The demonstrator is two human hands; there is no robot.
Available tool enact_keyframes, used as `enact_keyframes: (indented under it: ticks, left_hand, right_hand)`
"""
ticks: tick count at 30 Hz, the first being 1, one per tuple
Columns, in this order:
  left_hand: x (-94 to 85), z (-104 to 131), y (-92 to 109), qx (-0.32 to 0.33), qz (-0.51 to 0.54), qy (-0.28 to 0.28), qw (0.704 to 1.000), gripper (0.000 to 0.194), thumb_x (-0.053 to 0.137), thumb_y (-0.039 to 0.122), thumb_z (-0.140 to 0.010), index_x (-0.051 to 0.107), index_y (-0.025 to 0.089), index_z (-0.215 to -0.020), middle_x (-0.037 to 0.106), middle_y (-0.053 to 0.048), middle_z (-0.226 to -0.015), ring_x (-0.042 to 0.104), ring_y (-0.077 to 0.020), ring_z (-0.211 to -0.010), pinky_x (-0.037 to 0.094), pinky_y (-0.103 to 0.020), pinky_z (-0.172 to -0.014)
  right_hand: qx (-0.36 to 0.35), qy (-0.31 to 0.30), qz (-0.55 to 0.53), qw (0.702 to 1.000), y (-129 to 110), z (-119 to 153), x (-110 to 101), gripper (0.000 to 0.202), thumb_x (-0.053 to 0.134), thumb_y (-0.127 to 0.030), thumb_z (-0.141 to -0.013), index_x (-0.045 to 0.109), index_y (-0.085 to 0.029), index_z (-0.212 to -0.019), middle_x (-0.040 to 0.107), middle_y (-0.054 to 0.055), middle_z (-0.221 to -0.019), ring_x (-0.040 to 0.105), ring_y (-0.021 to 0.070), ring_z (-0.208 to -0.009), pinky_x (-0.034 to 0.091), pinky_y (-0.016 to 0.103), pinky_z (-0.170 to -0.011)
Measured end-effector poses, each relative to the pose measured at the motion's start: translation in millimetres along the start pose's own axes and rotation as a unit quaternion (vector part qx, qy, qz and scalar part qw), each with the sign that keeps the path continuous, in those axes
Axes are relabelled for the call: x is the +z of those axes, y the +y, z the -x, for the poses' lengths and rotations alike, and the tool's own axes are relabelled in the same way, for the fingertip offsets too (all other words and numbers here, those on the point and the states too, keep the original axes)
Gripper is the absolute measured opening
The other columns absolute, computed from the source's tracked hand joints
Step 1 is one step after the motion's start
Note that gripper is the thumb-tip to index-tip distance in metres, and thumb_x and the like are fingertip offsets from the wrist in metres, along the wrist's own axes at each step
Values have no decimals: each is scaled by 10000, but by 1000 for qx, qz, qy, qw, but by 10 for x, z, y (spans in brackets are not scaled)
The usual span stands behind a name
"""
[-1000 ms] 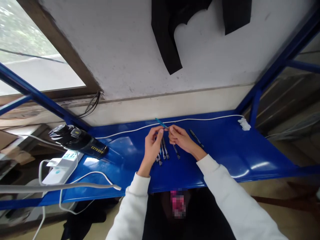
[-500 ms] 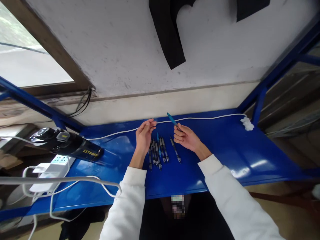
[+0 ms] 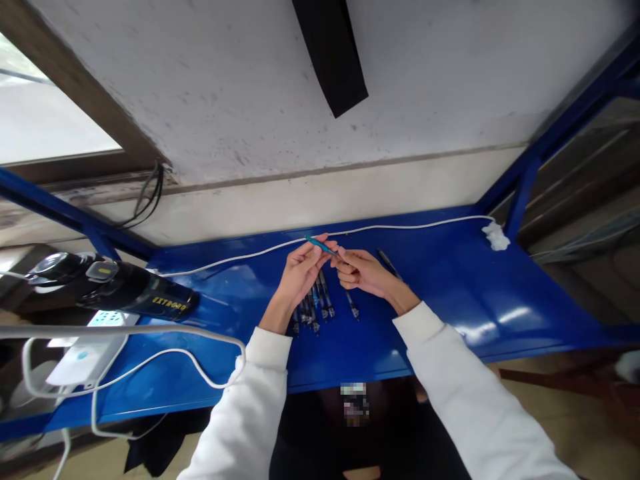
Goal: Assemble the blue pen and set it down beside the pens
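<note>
My left hand (image 3: 300,273) and my right hand (image 3: 363,272) meet above the blue metal shelf (image 3: 450,300), both pinching a teal pen (image 3: 320,245) held roughly level between the fingertips. Under the hands lies a row of several dark pens (image 3: 315,310) side by side on the shelf. One more dark pen (image 3: 386,260) lies alone just right of my right hand.
A white cable (image 3: 240,260) runs along the shelf's back edge to a white lump (image 3: 496,236) at the right post. A black device with yellow lettering (image 3: 125,290) and a white power strip (image 3: 83,353) with cords sit at the left. Black fabric (image 3: 333,60) hangs on the wall.
Half a second ago only my right hand held the teal pen and the left hand was apart and open. Now the left hand has come in and grips the pen's other end.
</note>
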State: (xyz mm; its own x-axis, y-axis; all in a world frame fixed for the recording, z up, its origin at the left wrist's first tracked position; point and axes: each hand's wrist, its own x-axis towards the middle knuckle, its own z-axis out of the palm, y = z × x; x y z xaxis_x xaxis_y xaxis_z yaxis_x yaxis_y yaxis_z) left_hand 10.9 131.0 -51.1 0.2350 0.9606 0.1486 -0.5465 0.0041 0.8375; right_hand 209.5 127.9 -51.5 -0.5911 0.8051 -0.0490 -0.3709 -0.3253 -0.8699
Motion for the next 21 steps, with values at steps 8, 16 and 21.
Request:
enact_keyframes:
  ticks: [8,16,21]
  left_hand:
    - [-45,-46,-58,42,-61,90,993,314,1012,425,-806,903,211,-1008,881,-99,-1066,834,-284,-1043,641,-446,-1028]
    - [24,-19,-100,64,-130,104,984,197,964,332,-854,919,232,-1018,892,-73,-1060,841,-272,-1045,641,-433,-1049]
    - [61,-4,-73,77,-148,88,982,155,952,317,-863,921,229,-987,892,-75,-1061,842,-270,-1041,639,-432,-1069]
  right_hand:
    - [-96,62,149,982,81,-38,4,472,710,-684,-1034,697,-214,-1004,397,-94,-647,322,107,-540,313,277,-546]
    - [-237,157,439,852,102,25,-31,267,658,-515,-1113,644,-249,-1105,732,24,-932,694,217,-862,507,335,-805]
    - [-269,136,496,814,159,16,-54,284,507,-459,-1178,693,-247,-1216,778,97,-1167,728,261,-1059,527,385,-941]
